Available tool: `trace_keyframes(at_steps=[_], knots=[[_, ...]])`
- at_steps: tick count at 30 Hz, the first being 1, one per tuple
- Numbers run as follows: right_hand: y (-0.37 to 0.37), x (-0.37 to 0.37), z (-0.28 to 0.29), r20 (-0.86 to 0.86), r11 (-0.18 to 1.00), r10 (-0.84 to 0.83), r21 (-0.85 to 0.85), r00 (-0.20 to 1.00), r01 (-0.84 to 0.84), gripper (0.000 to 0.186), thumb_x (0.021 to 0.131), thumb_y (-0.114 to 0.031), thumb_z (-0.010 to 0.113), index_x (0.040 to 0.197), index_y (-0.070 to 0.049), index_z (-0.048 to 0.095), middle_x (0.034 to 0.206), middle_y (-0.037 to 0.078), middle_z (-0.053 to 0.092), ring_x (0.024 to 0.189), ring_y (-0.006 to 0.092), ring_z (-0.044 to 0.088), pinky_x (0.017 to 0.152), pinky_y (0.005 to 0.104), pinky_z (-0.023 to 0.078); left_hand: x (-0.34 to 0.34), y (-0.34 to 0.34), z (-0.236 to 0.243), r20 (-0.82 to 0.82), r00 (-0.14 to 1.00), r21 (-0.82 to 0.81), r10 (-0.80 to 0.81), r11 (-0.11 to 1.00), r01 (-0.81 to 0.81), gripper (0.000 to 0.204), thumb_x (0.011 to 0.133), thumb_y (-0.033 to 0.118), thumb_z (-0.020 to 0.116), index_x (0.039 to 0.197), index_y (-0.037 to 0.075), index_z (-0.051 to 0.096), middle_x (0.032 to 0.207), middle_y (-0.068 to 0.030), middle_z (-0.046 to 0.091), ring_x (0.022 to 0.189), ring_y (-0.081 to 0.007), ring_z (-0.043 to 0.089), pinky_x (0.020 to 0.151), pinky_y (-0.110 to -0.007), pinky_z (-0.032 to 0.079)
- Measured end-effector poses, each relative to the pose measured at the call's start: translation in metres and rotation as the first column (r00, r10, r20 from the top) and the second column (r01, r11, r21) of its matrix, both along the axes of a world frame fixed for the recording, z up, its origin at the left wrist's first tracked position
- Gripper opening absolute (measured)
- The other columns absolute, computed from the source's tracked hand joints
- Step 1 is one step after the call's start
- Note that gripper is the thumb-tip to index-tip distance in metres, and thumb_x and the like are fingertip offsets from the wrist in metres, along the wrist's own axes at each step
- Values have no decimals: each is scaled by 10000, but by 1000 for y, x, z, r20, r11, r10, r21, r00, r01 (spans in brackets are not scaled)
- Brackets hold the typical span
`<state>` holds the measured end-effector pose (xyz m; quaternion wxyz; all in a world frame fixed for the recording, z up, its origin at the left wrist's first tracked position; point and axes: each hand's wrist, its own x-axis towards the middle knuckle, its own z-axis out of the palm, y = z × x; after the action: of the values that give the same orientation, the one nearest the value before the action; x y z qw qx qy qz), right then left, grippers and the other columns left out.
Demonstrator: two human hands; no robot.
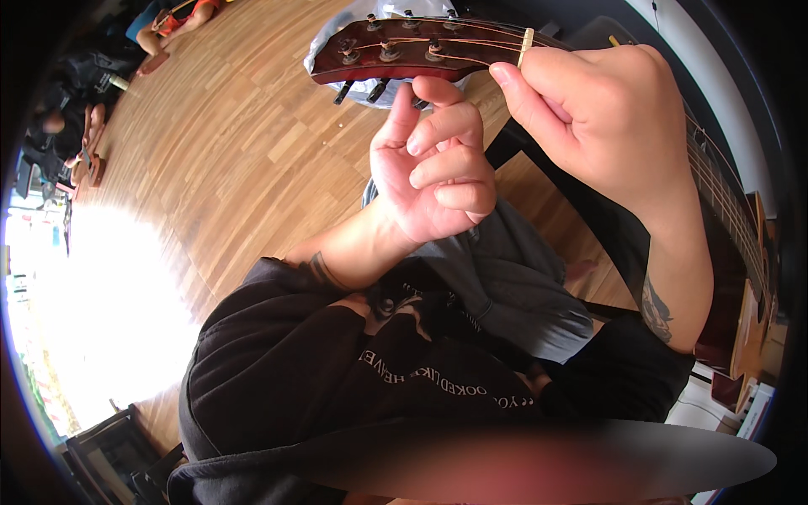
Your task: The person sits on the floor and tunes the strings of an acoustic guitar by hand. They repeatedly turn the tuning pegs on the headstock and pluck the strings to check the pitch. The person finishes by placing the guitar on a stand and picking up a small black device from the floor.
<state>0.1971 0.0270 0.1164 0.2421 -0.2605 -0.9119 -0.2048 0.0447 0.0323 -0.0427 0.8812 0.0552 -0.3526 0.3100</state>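
While the right hand (pixel 602 118) pinches a string at the nut (pixel 526 46) and the left hand (pixel 433 164) grips a tuning peg (pixel 418 103) (headstock (pixel 404 50) unsupported), overtightening risks snapping the string.

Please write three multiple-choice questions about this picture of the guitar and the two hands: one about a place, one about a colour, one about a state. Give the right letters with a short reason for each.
1. Where is the right hand?
A. at the nut end of the neck, beside the headstock
B. flat on the floor
C. on the grey cloth

2. What colour is the headstock?
A. bright blue
B. dark red-brown
C. white

3. How is the left hand shaped?
A. spread flat
B. gripping a tool
C. fingers curled, holding nothing visible

Answers:
1. A: its thumb and fingers pinch by the pale nut.
2. B: its glossy face is dark red-brown, with metal tuning pegs.
3. C: the fingers fold toward the palm just below the headstock; whether the fingertip touches a peg cannot be told.
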Motion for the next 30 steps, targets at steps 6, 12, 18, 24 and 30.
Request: trace_keyframes(at_steps=[6, 12, 18, 24, 30], knots=[[-1, -2, -1, -28, 1000, 11, -12, 1000, -11, 371, 892, -105, 767, 621, -67, 517, 480, 62, 434, 387, 231, 437, 406, 347, 288, 3, -2, 5, -136, 985, -49, 107, 992, -114, 337, 1031, 496, 584, 842, 224, 649, 720, 94, 451, 510, -59, 337, 507, -239, 242], [0, 1, -2, -1, 1000, 15, 3, 1000, -15, 345, 899, -116, 758, 637, -65, 541, 501, 59, 474, 402, 229, 461, 415, 349, 308, -15, 6, 15, -469, 834, -24, 289, 940, -340, 498, 1039, 491, 566, 662, 175, 490, 638, 75, 392, 496, -68, 287, 490, -252, 222], [1, 3, -4, 33, 999, -15, 36, 999, 14, 315, 876, -155, 736, 625, -91, 556, 487, 42, 505, 387, 207, 495, 394, 337, 344, -2, -2, -8, -107, 991, 113, 82, 991, -70, 389, 1038, 566, 535, 1285, 299, 674, 819, 99, 462, 561, -60, 347, 553, -226, 251], [0, 4, 4, 74, 999, -37, -30, 997, 40, 295, 841, -164, 679, 589, -130, 529, 427, -5, 454, 332, 146, 447, 344, 316, 314, -3, -1, 2, -190, 978, -51, 85, 994, -96, 299, 1019, 466, 624, 868, 212, 666, 744, 91, 416, 521, -53, 303, 500, -226, 224], [-2, 6, 5, 15, 996, -19, -86, 1000, 20, 298, 828, -180, 672, 579, -131, 514, 422, 6, 431, 340, 165, 452, 350, 325, 320, -18, 3, 24, -354, 930, -151, 100, 975, -163, 477, 1032, 379, 592, 651, 151, 420, 658, 67, 363, 533, -63, 300, 503, -250, 226]])
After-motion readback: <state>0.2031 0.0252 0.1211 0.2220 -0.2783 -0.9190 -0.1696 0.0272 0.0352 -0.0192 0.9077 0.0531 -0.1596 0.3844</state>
